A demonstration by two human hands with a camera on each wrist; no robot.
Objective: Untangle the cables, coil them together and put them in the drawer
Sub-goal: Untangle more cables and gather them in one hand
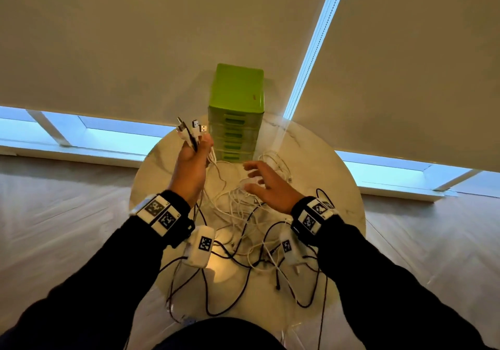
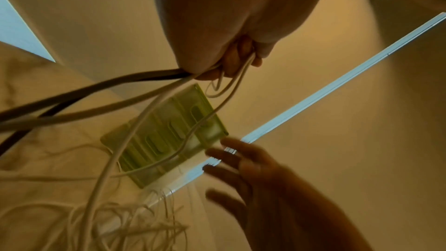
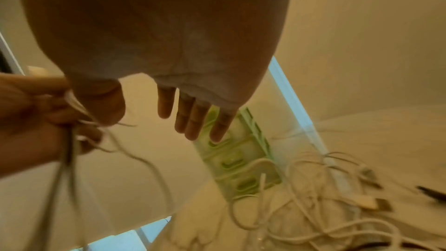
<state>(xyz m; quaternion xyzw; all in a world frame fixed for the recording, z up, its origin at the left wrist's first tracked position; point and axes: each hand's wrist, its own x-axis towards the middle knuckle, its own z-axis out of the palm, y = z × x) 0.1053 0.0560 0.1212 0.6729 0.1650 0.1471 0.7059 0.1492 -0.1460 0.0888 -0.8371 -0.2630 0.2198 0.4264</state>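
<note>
My left hand (image 1: 193, 157) is raised above the round table and grips a bunch of white and black cables (image 1: 189, 133), their USB plugs sticking up past the fingers. The same fist shows in the left wrist view, left hand (image 2: 229, 60), with cables (image 2: 96, 110) trailing down from it. A tangle of white and black cables (image 1: 243, 214) lies spread over the table. My right hand (image 1: 259, 179) hovers over that tangle with fingers spread, holding nothing; its fingers (image 3: 190, 119) point toward the green drawer unit (image 3: 239, 159). The drawer unit (image 1: 235, 111) stands at the table's far edge, drawers closed.
The round marble table (image 1: 324, 160) has floor all around it. Beige roller blinds and a low window strip (image 1: 108, 136) lie beyond the table. Loose white plugs (image 3: 366, 201) lie right of the drawer unit. Black cable ends hang over the near table edge (image 1: 216, 312).
</note>
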